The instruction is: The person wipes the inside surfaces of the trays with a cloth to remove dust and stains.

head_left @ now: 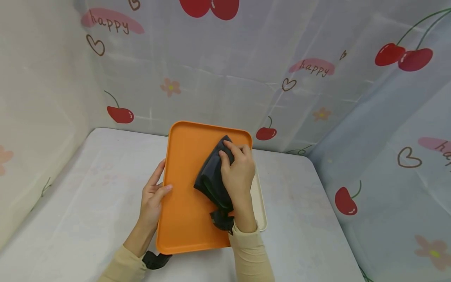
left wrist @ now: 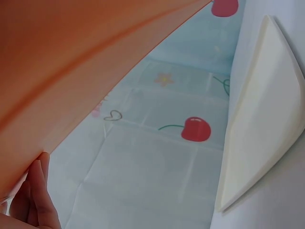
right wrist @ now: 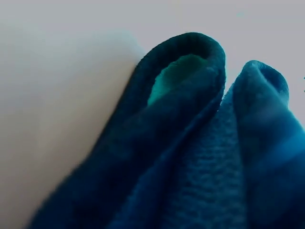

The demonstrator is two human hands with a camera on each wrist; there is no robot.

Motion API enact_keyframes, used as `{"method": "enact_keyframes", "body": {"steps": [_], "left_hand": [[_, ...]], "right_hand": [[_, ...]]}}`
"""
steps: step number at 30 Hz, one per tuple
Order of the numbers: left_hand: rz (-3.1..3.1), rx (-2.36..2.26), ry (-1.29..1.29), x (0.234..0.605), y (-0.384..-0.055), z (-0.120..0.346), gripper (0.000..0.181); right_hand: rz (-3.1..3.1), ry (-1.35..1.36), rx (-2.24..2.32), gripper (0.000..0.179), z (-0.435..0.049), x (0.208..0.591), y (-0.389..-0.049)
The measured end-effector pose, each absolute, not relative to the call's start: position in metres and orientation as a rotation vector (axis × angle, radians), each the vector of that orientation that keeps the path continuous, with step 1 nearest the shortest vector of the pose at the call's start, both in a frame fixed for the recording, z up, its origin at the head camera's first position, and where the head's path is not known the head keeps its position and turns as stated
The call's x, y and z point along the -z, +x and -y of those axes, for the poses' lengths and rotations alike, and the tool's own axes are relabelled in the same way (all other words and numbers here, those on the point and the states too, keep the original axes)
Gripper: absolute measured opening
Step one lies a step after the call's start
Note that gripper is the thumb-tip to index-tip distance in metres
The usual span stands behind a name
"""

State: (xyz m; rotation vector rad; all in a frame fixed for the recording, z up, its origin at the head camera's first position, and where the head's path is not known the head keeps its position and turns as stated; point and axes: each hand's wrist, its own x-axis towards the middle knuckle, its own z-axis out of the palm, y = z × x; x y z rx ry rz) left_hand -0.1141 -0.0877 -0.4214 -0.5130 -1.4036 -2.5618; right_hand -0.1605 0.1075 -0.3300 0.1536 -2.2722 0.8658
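An orange tray (head_left: 186, 156) is held up off the table, its inner face toward the head camera. My left hand (head_left: 152, 197) grips its left edge, thumb on the inner face; in the left wrist view the fingers (left wrist: 39, 191) press against the tray's underside. My right hand (head_left: 239, 172) pinches a dark grey cloth (head_left: 211, 176) against the tray's upper right part. The cloth is folded and hangs down toward the wrist. In the right wrist view, folds of the cloth (right wrist: 200, 157) fill the lower half and hide the fingers.
A cream-white tray (head_left: 260, 203) lies on the white-covered table (head_left: 292, 207), mostly hidden behind the orange one; the left wrist view shows more of this white tray (left wrist: 267, 114). Curtains (head_left: 225, 70) printed with cherries and hearts stand around the table.
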Motion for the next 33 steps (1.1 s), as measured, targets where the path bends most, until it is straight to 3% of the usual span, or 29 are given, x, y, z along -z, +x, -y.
{"method": "enact_keyframes", "body": {"steps": [17,23,33], "left_hand": [[1.360,2.577,-0.621,0.424,-0.114,0.082,0.062],[1.313,2.606,-0.648,0.427,-0.114,0.079,0.053],[1.396,2.550,-0.577,0.428,-0.114,0.078,0.053]], "right_hand": [[2.320,0.521,-0.666,0.026,-0.056,0.323,-0.151],[2.335,0.554,-0.676,0.026,-0.050,0.323,-0.148],[2.344,0.558,-0.691,0.026,-0.049,0.324,-0.147]]}}
